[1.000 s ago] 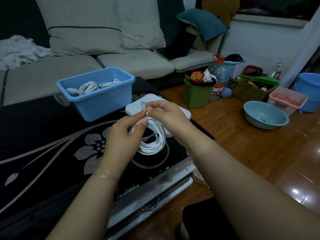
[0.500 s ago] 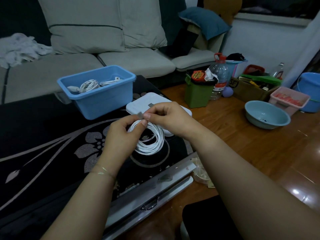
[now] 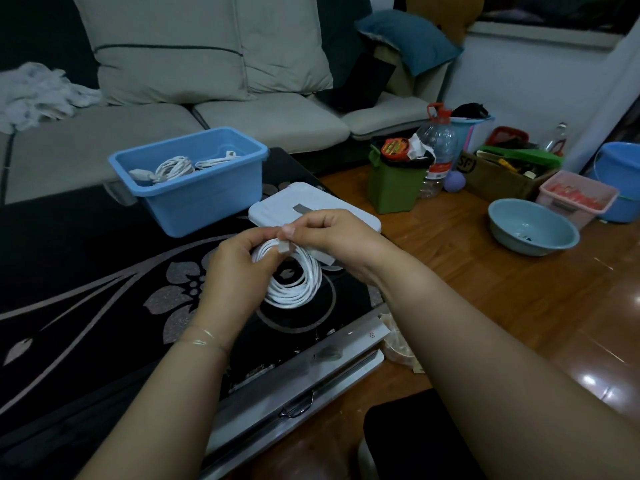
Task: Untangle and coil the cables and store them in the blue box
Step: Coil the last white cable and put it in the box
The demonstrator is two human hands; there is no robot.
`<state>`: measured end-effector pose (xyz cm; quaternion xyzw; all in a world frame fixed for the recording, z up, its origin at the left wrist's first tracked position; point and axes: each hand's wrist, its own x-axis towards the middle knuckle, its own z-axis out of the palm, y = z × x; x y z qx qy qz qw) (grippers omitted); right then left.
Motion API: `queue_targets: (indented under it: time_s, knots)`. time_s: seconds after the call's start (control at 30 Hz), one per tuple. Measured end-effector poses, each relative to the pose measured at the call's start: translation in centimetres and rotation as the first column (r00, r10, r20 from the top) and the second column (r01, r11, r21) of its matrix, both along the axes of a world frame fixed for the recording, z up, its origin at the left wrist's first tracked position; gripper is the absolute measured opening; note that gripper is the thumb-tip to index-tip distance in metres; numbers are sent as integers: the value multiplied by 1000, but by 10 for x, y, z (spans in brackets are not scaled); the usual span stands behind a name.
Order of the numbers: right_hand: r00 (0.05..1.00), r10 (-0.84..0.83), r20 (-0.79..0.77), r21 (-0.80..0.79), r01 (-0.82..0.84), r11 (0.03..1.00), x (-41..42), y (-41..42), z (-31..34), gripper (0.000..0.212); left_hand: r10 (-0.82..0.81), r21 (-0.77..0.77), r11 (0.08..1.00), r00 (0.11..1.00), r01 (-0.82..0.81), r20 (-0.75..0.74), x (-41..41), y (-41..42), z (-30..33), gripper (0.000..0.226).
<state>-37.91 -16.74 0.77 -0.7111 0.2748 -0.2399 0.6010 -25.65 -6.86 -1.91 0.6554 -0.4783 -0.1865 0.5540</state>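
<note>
From the head camera, you have both hands over the near part of the black table [image 3: 86, 271]. Your left hand [image 3: 235, 268] is curled round the left side of a white cable coil [image 3: 294, 289] and grips the loops together. Your right hand [image 3: 332, 233] pinches the cable's end plug [image 3: 283, 247] between thumb and finger, right at the top of the coil. The coil hangs in the air, just above the table.

The blue box [image 3: 194, 195] sits on the far side of the table, behind your hands. Two more white cables [image 3: 173, 168] already lie inside it. A white lid [image 3: 311, 206] lies flat just right of the box.

The cable looks light, soft and bendy, and a bit smooth, so the loops may spring open. Hold it where all the loops bunch together, not by one strand
</note>
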Motion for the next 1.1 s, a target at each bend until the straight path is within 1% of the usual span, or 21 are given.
queue_targets:
  time_s: [0.07,0.13,0.2,0.27,0.33,0.37,0.47,0.53,0.6,0.67,0.77,0.8,0.83,0.9,0.93,1.0,1.03,1.1]
  knots:
    - [1000,-5,29,59,3,998,1,-1,-1,8,35,24,999,990,-39,136,0,2,2,18]
    - [999,8,38,65,-11,998,0,-1,-1,2,59,31,997,965,-69,256,0,4,5,18]
    - [998,19,52,76,-23,997,-2,-1,1,6,66,22,996,915,-81,399,0,6,8,19]
    - [998,25,55,106,-30,994,-3,-2,2,14,49,6,998,842,-63,537,0,5,9,19]
    - [1000,17,22,123,-19,992,-4,-6,0,22,11,10,1000,796,-22,605,0,4,9,19]
    - [1000,6,-14,104,-5,995,-4,-7,0,23,-9,24,1000,788,-8,616,1,4,9,19]
    - [993,-31,-117,8,32,999,-6,-6,-1,16,-51,73,997,795,8,605,2,3,10,18]
    - [988,-55,-144,-54,48,997,-6,-5,0,11,-89,114,993,837,32,539,2,1,11,15]
    - [986,-80,-145,-93,67,993,-6,-4,1,9,-126,162,985,901,63,415,4,-2,12,14]
    - [984,-101,-145,-133,82,988,-5,-2,3,12,-182,201,971,948,131,263,8,-3,16,24]
    - [978,-147,-151,-211,113,971,-4,-3,4,17,-319,271,916,947,295,48,14,-1,22,34]
    - [978,-157,-140,-227,123,966,-4,-3,3,16,-340,265,906,940,329,-7,14,0,24,33]
    - [978,-163,-128,-238,129,963,-4,-2,3,14,-325,236,916,945,325,-42,13,0,25,31]
    - [978,-168,-125,-264,130,956,-3,1,2,12,-225,173,958,973,230,-47,14,-3,25,22]
    - [977,-172,-129,-266,133,955,-2,2,2,14,-190,168,967,982,191,-26,15,-5,24,19]
    - [976,-173,-130,-249,137,959,-1,3,1,19,-187,205,963,982,177,31,17,-9,24,22]
    - [977,-170,-129,-242,135,961,-1,3,1,20,-191,233,958,978,167,83,18,-10,23,24]
    - [976,-172,-133,-245,136,960,-1,3,0,20,-165,273,957,957,97,240,17,-13,23,28]
